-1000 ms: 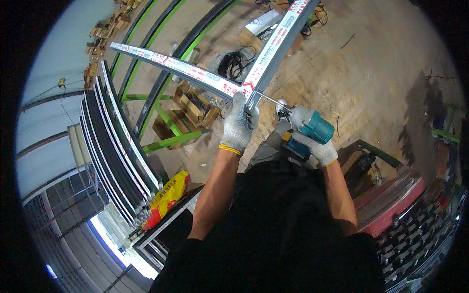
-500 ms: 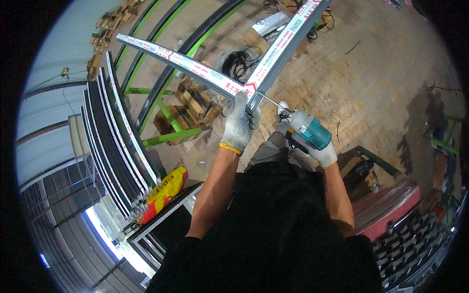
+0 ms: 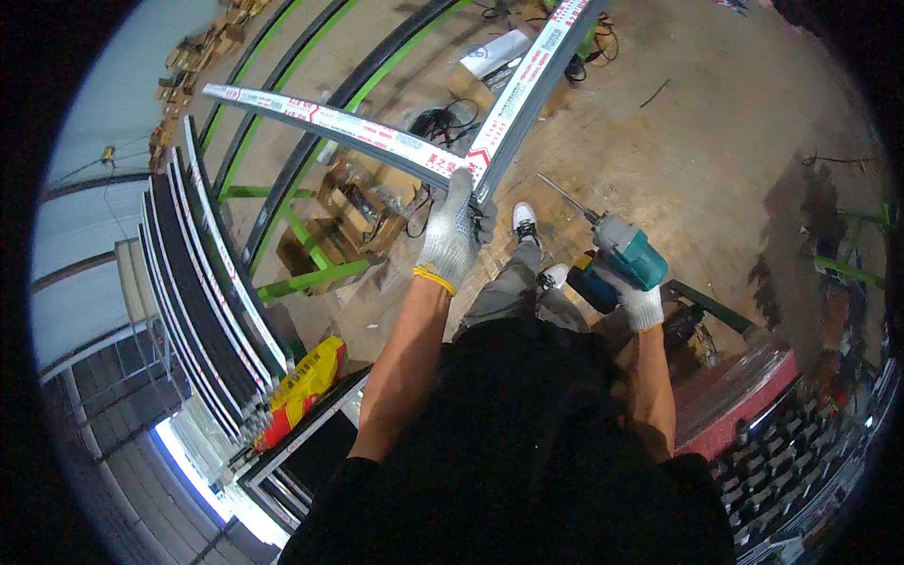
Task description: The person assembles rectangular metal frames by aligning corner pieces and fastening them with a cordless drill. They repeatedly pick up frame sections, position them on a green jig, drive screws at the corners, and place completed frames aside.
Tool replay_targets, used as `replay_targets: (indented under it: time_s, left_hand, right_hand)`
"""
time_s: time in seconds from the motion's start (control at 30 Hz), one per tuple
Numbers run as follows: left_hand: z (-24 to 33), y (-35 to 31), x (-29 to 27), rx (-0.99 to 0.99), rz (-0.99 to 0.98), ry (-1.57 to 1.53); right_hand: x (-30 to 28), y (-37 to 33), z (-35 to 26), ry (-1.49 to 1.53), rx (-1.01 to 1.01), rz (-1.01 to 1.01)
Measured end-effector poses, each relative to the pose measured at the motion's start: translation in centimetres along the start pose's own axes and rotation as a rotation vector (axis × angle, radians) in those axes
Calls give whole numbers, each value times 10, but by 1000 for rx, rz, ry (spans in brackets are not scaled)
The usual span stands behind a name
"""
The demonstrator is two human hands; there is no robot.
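My gloved left hand [image 3: 450, 231] grips the corner of a metal frame [image 3: 377, 141], its thumb on top and its fingers wrapped round the near edge. Two long bars with white-and-red protective film meet at that corner; one runs off to the left, the other away to the far right. In my right hand [image 3: 631, 294], also gloved, is a teal cordless drill [image 3: 629, 252] with a long thin bit. Its tip points up and left, apart from the frame, over the floor right of the corner.
Green-legged racks with curved black rails [image 3: 325, 141] stand at the far left. Cardboard boxes [image 3: 353, 212] and black cable [image 3: 443, 122] lie under the frame. Filmed bars [image 3: 202, 282] lean at left beside a yellow-and-red bag [image 3: 306, 386]. A red wrapped stack [image 3: 734, 405] sits at right.
The drill has moved right and back, and its bit has come away from the frame's corner. My left hand keeps hold of the corner. Both feet now show more.
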State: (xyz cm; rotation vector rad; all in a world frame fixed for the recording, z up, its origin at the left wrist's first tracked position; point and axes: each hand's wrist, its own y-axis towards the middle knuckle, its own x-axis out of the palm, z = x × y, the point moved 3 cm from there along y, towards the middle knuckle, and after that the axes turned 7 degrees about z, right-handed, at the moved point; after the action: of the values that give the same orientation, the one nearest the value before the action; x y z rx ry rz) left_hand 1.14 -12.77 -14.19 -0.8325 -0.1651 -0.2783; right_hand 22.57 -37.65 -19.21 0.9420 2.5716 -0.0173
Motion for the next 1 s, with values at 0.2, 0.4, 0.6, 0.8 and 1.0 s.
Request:
replay_targets:
  time_s: [0.2, 0.4, 0.6, 0.8, 1.0]
  left_hand:
    - [24, -35, -21, -23, -299, 269]
    - [67, -48, -26, -22, -305, 277]
    - [127, -26, -8, -70, -496, 459]
    - [167, 2, 8, -111, -670, 1049]
    - [188, 16, 9, 274, -1111, 1275]
  right_hand:
    - [-14, -15, -21, -125, -7, 126]
    - [-15, -49, -28, -88, 285, 277]
    - [20, -84, -68, -22, 471, 490]
    - [99, -101, -128, -173, 433, 742]
    - [187, -114, -180, -215, 515, 900]
